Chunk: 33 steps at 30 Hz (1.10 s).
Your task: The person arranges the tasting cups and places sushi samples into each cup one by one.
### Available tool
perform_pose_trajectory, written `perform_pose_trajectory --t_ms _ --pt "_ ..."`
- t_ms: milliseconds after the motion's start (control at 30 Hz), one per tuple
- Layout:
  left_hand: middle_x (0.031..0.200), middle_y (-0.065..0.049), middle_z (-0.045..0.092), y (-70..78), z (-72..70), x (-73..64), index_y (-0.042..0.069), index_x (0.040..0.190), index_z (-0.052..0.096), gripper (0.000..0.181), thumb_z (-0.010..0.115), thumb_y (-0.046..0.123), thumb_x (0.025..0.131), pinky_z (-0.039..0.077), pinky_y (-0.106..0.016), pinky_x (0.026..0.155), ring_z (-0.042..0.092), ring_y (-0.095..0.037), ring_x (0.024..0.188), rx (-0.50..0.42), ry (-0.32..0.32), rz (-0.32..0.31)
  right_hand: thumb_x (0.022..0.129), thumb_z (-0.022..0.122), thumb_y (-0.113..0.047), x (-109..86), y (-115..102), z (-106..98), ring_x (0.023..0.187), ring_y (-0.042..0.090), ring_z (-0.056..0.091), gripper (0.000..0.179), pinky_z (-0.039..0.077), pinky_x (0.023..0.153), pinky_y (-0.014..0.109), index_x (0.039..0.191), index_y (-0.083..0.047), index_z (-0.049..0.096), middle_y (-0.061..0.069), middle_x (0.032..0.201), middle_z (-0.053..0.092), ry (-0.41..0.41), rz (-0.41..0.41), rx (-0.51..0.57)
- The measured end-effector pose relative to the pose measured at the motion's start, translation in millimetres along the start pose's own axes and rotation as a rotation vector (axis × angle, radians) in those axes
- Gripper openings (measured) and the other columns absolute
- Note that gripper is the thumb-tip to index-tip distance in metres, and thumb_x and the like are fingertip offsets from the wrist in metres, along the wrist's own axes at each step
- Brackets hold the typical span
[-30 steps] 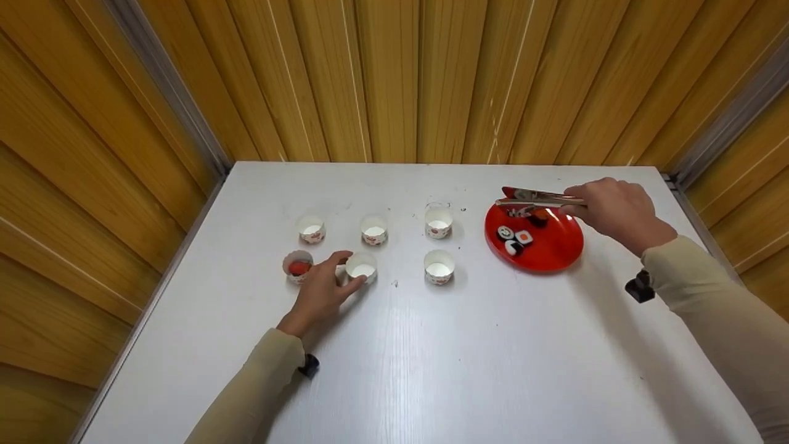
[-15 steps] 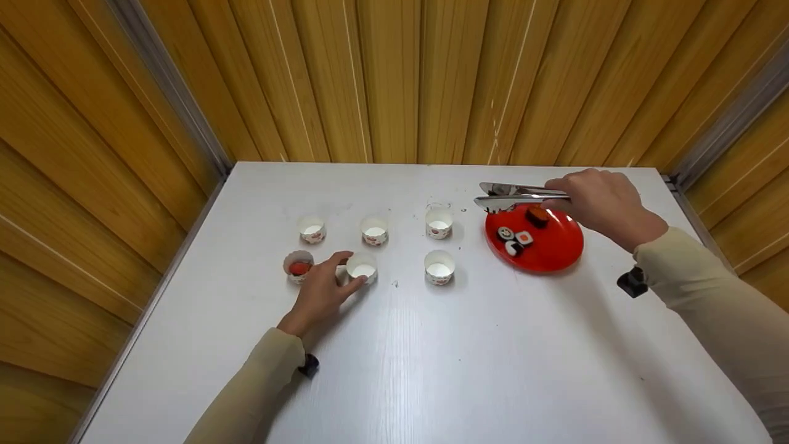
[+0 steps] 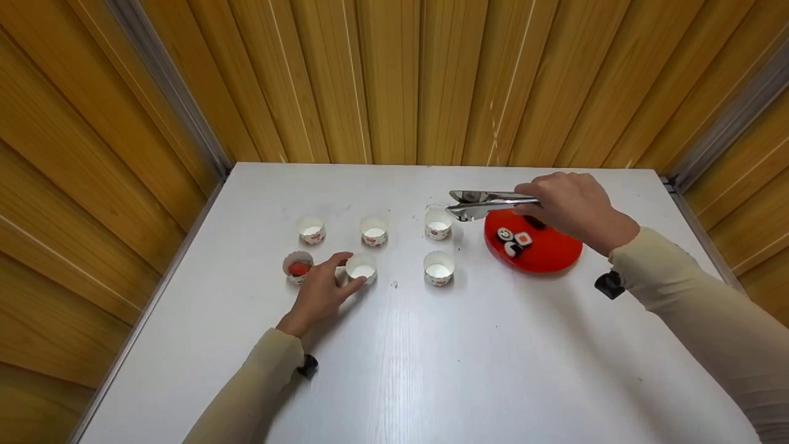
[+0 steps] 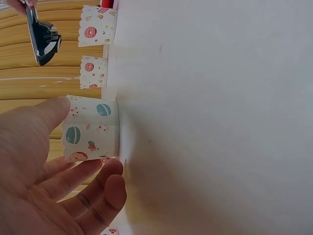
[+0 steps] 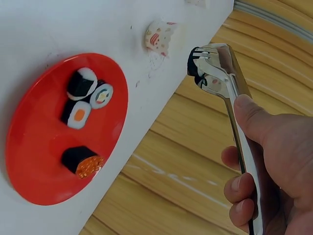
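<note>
silver tongs (image 5: 247,156) tight in the right hand (image 3: 576,206), white scalloped patterned cup (image 4: 93,128) in the pinch of the left hand (image 3: 322,290)

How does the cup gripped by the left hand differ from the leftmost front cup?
The leftmost front cup holds a red piece; the gripped cup shows only white inside. The left hand holds the gripped cup, but not the leftmost one. Both are upright and open-topped.

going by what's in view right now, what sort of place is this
Probably a small staged work booth, not a lived-in kitchen: a bare-topped white table with wood-look walls on three sides, and paper cups set in rows.
</note>
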<state>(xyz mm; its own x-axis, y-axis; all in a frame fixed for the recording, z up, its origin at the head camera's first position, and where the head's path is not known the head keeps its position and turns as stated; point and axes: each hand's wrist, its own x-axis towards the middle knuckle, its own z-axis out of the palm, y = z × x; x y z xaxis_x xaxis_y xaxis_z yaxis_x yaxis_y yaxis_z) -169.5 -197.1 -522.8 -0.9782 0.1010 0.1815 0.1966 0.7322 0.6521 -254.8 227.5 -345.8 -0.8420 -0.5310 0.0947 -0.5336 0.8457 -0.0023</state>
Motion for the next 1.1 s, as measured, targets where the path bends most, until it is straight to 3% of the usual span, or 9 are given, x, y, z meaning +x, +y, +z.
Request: perform_pose_trajectory --t_ms 367,600,933,1100 --pt "0.125 -0.017 0.070 -2.1 -1.7 0.7 0.006 0.138 0.061 0.062 0.081 0.039 0.090 0.052 -0.042 0.080 0.051 -0.017 0.069 -0.011 0.004 0.002 0.090 0.082 -0.023 16.2 -31.6 3.1 0.062 0.017 0.056 0.023 0.044 0.051 0.031 0.111 -0.017 0.078 0.001 0.081 0.072 0.052 -0.118 0.035" --pt "0.124 -0.017 0.070 -1.0 -2.2 -0.1 0.006 0.137 0.061 0.060 0.081 0.037 0.090 0.051 -0.038 0.075 0.054 -0.016 0.065 -0.007 0.000 0.001 0.091 0.080 -0.027 24.7 -51.6 4.2 0.057 0.016 0.050 0.012 0.037 0.048 0.031 0.100 -0.020 0.076 -0.003 0.072 0.062 0.051 -0.171 0.035" --pt "0.128 -0.015 0.069 0.5 -2.9 2.0 0.008 0.140 0.060 0.062 0.080 0.039 0.090 0.050 -0.040 0.082 0.055 -0.020 0.074 0.000 -0.024 -0.055 0.091 0.080 -0.031 37.1 -75.8 10.5 0.059 0.017 0.051 0.018 0.039 0.052 0.031 0.106 -0.020 0.077 -0.003 0.072 0.063 0.041 -0.243 0.063" --pt "0.130 -0.015 0.068 1.5 -3.1 1.3 0.009 0.141 0.059 0.063 0.080 0.040 0.090 0.049 -0.043 0.085 0.056 -0.022 0.084 0.003 -0.030 -0.067 0.092 0.079 -0.032 42.6 -88.1 16.5 0.057 0.016 0.049 0.016 0.038 0.051 0.031 0.098 -0.019 0.074 -0.004 0.068 0.059 0.050 -0.284 0.059"
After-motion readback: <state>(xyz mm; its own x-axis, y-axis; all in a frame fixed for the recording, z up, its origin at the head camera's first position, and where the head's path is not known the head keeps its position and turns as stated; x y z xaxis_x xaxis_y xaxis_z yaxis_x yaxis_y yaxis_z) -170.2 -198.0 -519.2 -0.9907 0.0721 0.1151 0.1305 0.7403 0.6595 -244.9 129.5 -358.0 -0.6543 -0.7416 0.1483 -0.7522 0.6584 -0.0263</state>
